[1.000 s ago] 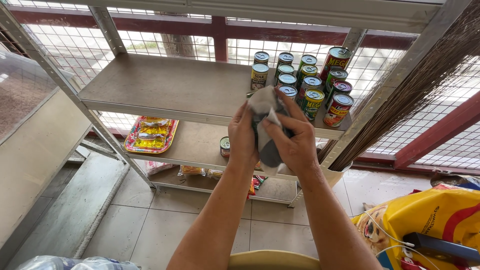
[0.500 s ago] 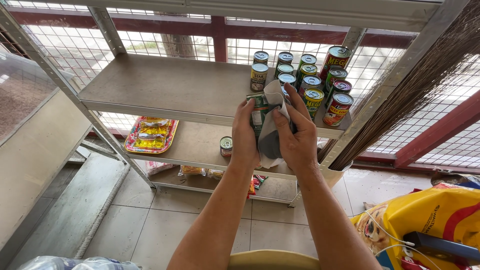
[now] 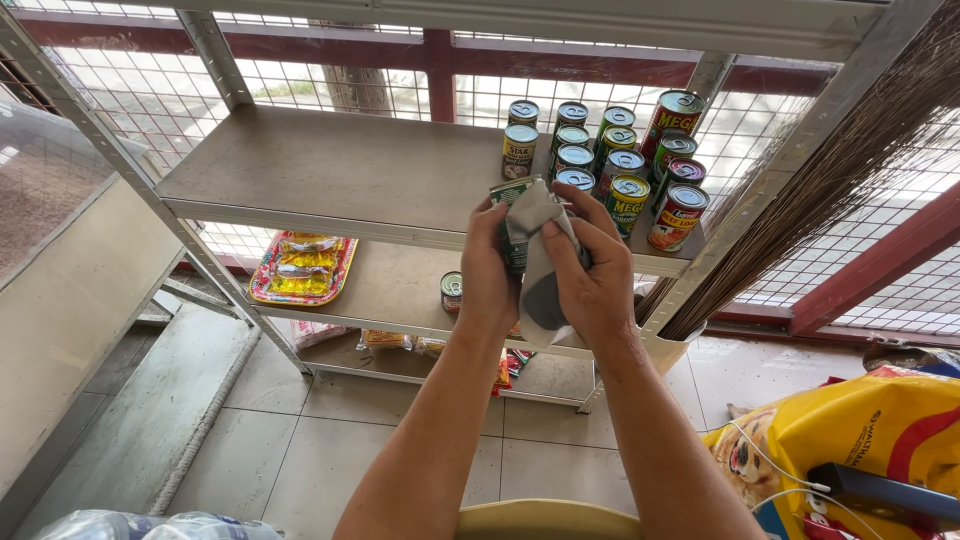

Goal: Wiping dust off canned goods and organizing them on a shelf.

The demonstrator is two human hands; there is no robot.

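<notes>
Closest to the camera there's a tan rim (image 3: 545, 520) at the bottom edge, a clear bag (image 3: 150, 525) bottom left, and a yellow sack (image 3: 860, 440) with a white cable on the right.

Then the forearms come up to the action. The left hand (image 3: 487, 275) is wrapped around a green can (image 3: 514, 225), fingers closed on its side, holding it upright in the air just in front of the shelf edge (image 3: 330, 222). The right hand (image 3: 590, 275) is closed over a grey cloth (image 3: 538, 265), pressing it against the can's right side with the thumb up near the top, and the cloth hangs down below the can.

If you ask me, the way to wipe well here is to keep the left grip low on the can so the lid and upper wall stay exposed, then turn the can inside the cloth rather than dragging the cloth around. Bunch up the loose tail so it doesn't flap into the other cans (image 3: 610, 160), which stand close together just behind on the same shelf. Rims collect the most dirt, so I'd give those an extra pass.

Farther off: a single can (image 3: 452, 291) and a red tray (image 3: 303, 268) on the lower shelf, a broom (image 3: 820, 190) leaning on the right, wire mesh (image 3: 320, 85) behind.
</notes>
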